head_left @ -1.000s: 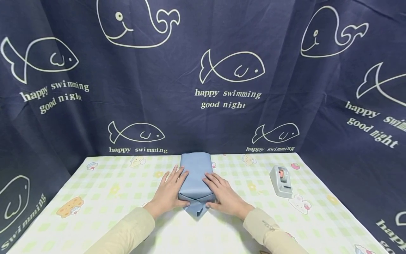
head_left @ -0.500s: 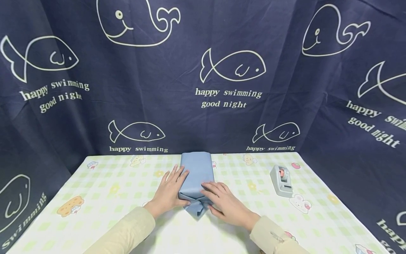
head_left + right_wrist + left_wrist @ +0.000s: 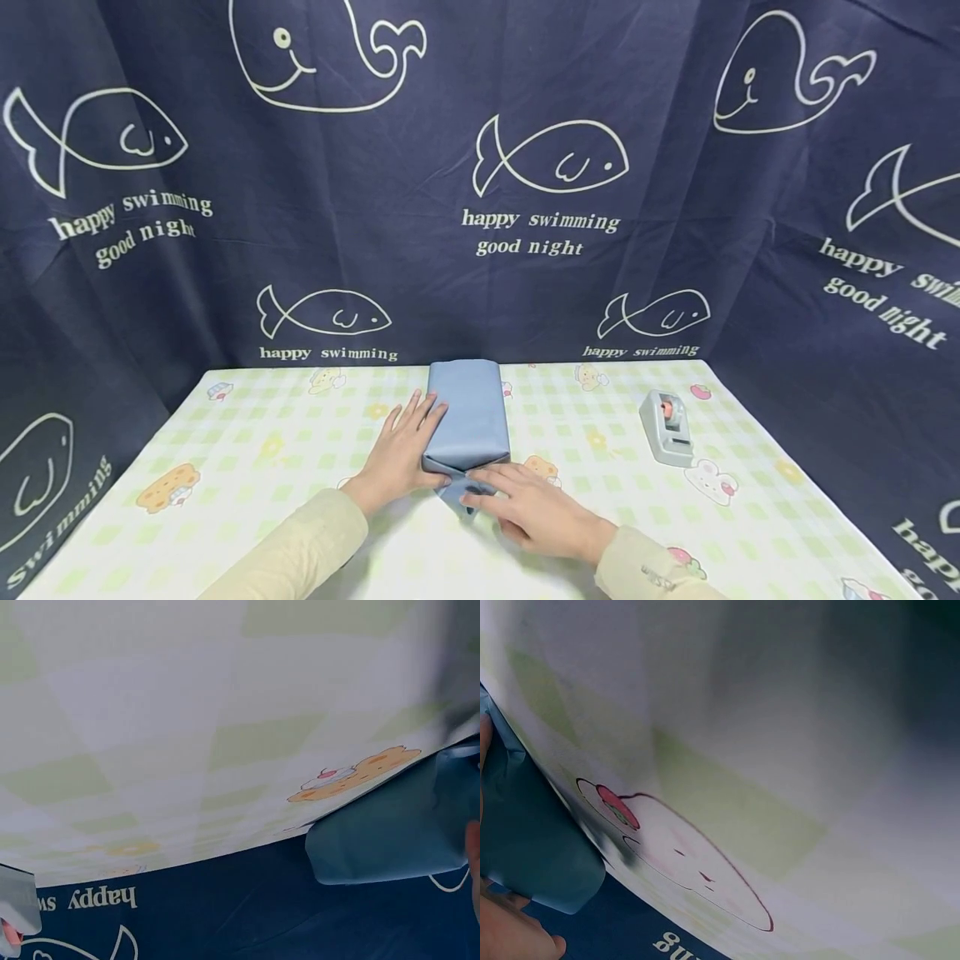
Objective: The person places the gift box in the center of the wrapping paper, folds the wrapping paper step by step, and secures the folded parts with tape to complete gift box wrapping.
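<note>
A box-shaped package (image 3: 468, 412) in smooth blue wrapping paper lies on the table in the head view, with a pointed paper flap (image 3: 453, 493) sticking out of its near end. My left hand (image 3: 401, 450) rests along its left side, fingers spread over the top edge and thumb at the near end. At the flap, my right hand (image 3: 543, 512) touches the folded paper with extended fingers, which cover part of it. The left wrist view shows the package (image 3: 540, 832) beside part of the left hand (image 3: 514, 930). Only a sliver of the right hand (image 3: 474, 855) shows in the right wrist view.
A grey tape dispenser (image 3: 667, 429) with an orange-red core stands on the right of the table. The tablecloth (image 3: 247, 500) is green-checked with cartoon prints. A dark blue curtain (image 3: 420, 275) with fish and whale drawings hangs behind and at both sides.
My right hand has left the package's right side and moved toward me, down to the flap at the near end. The left hand and the package stay in place.
</note>
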`<state>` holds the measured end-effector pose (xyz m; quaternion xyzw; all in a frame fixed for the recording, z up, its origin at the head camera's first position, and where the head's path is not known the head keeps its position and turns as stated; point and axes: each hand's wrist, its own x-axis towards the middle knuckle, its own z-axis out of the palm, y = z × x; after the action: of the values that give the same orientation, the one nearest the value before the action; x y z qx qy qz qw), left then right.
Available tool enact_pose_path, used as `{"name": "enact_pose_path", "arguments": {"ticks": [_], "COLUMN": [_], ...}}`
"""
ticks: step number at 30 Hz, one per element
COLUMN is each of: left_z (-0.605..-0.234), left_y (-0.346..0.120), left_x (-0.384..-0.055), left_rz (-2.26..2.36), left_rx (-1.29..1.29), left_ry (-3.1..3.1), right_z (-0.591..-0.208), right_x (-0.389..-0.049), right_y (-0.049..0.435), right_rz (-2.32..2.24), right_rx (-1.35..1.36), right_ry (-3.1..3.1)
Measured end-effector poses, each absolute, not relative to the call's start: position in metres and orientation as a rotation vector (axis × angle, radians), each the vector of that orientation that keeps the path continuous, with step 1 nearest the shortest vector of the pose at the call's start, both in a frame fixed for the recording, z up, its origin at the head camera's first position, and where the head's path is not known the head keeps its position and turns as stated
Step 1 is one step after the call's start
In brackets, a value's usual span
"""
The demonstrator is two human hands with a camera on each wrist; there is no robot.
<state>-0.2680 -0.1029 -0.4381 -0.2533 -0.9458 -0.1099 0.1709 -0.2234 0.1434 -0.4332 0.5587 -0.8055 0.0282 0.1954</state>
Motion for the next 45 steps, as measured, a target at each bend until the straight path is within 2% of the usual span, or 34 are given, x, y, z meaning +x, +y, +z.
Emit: {"name": "enact_pose_path", "arguments": {"ticks": [27, 45], "left_z": [-0.439, -0.439], "left_y": [-0.103, -0.104], "left_x": [-0.269, -0.269], "left_rz": [-0.298, -0.279], "left_rx": [-0.72, -0.734], "left_ry": [-2.674, -2.667], "right_z": [-0.447, -0.446], "right_x": [-0.225, -0.222], "right_y": [0.148, 0.149], "right_rz": [-0.062, -0.093], "right_rx": [1.7, 1.692], "right_ry": [-2.317, -2.389]}}
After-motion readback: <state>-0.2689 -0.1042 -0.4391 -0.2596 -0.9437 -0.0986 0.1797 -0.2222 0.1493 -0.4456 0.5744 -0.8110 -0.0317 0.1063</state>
